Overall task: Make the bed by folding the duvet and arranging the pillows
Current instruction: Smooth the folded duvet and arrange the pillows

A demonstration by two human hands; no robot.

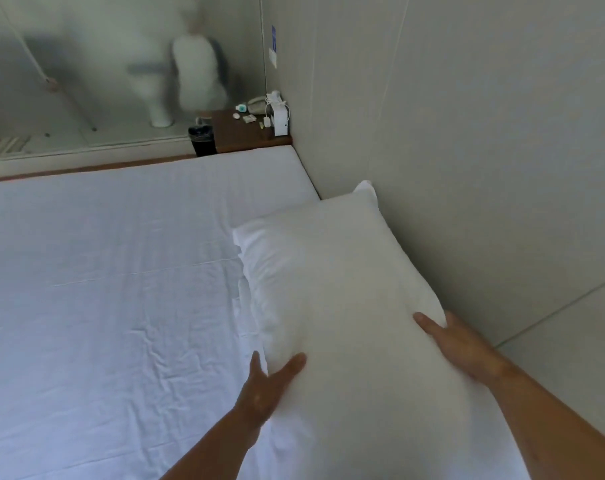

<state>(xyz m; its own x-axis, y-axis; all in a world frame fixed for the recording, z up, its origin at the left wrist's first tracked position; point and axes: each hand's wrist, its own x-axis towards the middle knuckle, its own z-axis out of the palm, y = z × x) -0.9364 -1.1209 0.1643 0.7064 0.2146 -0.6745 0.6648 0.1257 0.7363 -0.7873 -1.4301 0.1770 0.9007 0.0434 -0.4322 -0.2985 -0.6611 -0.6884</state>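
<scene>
Pillow [329, 289], white, lies lengthwise along the wall [484, 168] at the right of the frame, on the white-sheeted bed [103, 271]. Left grip [271, 381], a bare hand at lower centre, is open: thumb on the pillow's top, straight fingers against its near left edge. Right grip [458, 341], lower right, is likewise open, fingers spread flat on the pillow beside the wall. Upper centre: dark desk [238, 136] bearing small items; black bin [200, 142] just left of it
</scene>
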